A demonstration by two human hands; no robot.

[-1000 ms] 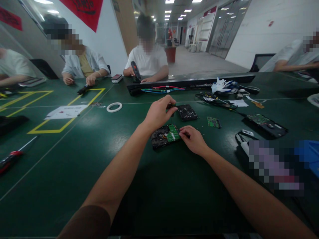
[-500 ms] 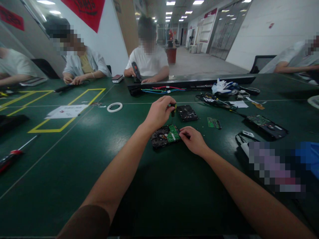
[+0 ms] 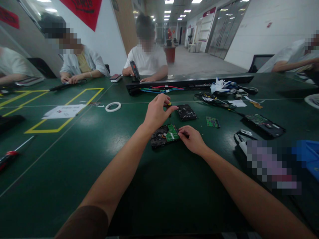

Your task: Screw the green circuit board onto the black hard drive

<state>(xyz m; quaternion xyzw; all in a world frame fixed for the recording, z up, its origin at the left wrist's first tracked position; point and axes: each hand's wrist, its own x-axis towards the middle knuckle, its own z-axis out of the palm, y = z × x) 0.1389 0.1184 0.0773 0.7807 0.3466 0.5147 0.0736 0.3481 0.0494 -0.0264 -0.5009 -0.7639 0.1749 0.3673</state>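
Note:
A black hard drive (image 3: 159,136) with a green circuit board (image 3: 171,133) lies on the dark green table in front of me. My left hand (image 3: 159,109) is above it, fingers closed around the yellow and black handle of a screwdriver (image 3: 169,114). The screwdriver stands upright, its shaft pointing down at the board; whether the tip touches is too small to tell. My right hand (image 3: 191,138) pinches the right edge of the drive. Just behind lies a second hard drive (image 3: 186,112), and a loose green circuit board (image 3: 212,121) is to its right.
Farther right lie another drive (image 3: 264,125), cables (image 3: 211,99) and white gloves (image 3: 220,87). A long black housing (image 3: 194,84) with coloured wires crosses the back. At left are a tape roll (image 3: 113,107), paper (image 3: 63,111) and a red-handled screwdriver (image 3: 10,157). Several people sit around the table.
My left thumb has straightened out and the fingers have shifted on the screwdriver handle. The right hand stays at the drive's edge. The whole view has shifted slightly.

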